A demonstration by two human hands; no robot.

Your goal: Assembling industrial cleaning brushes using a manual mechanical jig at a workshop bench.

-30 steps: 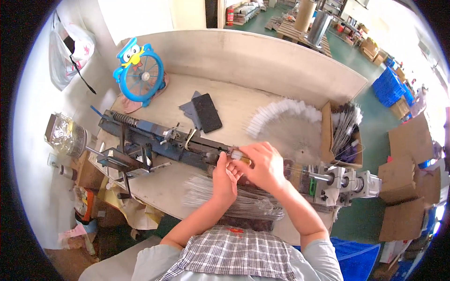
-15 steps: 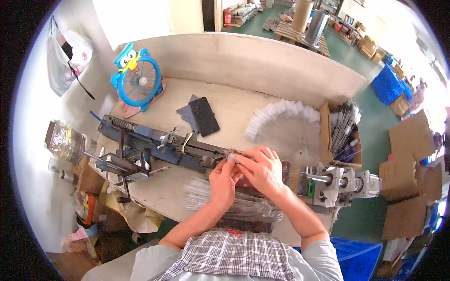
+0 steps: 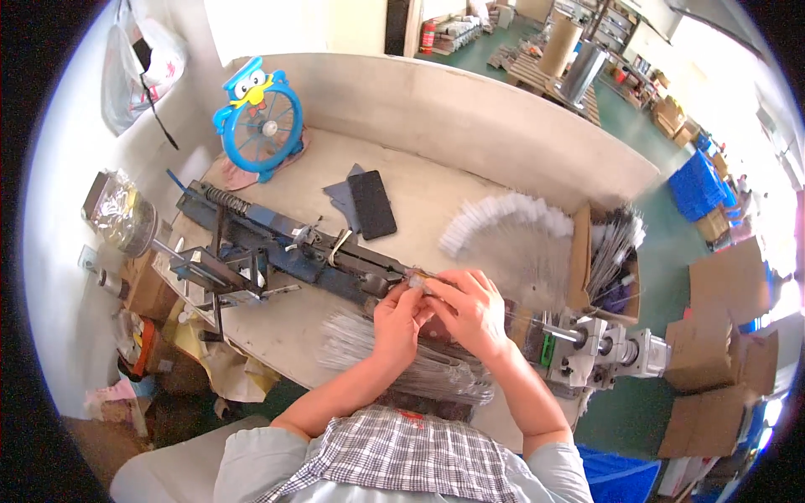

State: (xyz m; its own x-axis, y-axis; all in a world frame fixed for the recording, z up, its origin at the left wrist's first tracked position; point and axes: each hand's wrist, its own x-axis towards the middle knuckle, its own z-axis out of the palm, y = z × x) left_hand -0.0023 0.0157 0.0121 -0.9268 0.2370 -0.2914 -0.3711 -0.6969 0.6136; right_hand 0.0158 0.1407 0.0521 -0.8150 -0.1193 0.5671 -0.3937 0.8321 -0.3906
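My left hand (image 3: 396,329) and my right hand (image 3: 472,312) meet at the right end of a long dark metal bench fixture (image 3: 277,233). Fingers and thumbs of both are pinched together around a small whitish piece (image 3: 417,283); its exact kind is too small to make out. Just below the hands lies a bundle of thin metal wires (image 3: 356,339), partly covered by my arms. Beyond the right hand, thin wire-stemmed brushes with white bristle ends (image 3: 495,220) are spread in a fan on the table.
A metal shaft unit (image 3: 616,348) stands at the table's right end, below a cardboard box (image 3: 580,260) of wire brushes. A dark phone (image 3: 372,205) lies on a grey cloth. Behind are a blue cartoon fan (image 3: 262,126) and a low partition (image 3: 470,101). A clear jar (image 3: 122,214) sits left.
The whole view has tilted and shifted slightly. Both hands stay pinched at the end of the fixture, with only small finger movement.
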